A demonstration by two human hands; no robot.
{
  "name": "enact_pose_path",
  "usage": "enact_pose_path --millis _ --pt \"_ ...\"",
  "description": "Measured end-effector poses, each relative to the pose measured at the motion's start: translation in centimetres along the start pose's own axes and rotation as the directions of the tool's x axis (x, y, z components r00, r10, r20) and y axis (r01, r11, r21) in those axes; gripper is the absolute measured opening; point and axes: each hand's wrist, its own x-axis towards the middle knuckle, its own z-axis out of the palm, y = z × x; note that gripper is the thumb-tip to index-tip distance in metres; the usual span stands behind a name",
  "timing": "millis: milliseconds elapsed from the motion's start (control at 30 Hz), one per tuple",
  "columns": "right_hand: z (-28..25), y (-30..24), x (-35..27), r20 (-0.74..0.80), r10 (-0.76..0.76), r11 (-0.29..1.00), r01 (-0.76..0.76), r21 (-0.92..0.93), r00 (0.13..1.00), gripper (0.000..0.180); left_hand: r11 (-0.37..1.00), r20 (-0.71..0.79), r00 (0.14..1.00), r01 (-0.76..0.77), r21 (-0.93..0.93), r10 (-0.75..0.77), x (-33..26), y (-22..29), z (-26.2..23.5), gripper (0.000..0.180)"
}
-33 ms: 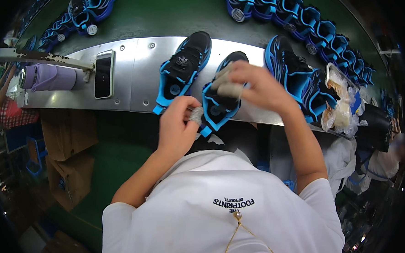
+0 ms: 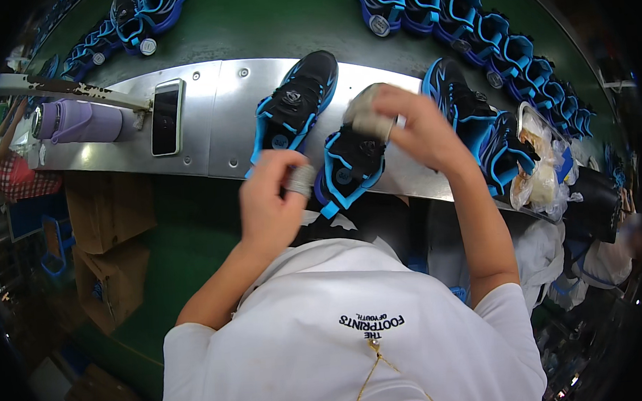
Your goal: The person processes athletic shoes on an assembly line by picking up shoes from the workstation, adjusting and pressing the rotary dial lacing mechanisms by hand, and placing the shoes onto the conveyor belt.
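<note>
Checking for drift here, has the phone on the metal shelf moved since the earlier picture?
No. The phone lies in the same spot on the metal shelf, just right of the purple bottle.

There is one view only, from a wide fisheye camera on the person's head. It looks steeply down and a little forward, close over the white shirt [image 2: 357,344], to the metal shelf [image 2: 215,126] and the green belt [image 2: 268,22] behind it. Straight edges bend near the dark rim.
</note>
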Motion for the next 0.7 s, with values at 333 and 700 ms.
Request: enact_pose_path --millis 333,700 --pt "5.9 -1.2 4.6 0.370 -0.202 0.976 0.217 -0.001 0.907 0.051 0.980 0.058 0.986 0.163 -0.116 -0.157 1.4 -6.2 2.2 0.033" --pt "4.4 -1.3 4.2 0.279 -0.221 0.962 0.257 -0.097 0.935 0.056 0.730 0.695 0.626 0.649 -0.213 -0.354 4.5 -3.5 -0.4 0.026"
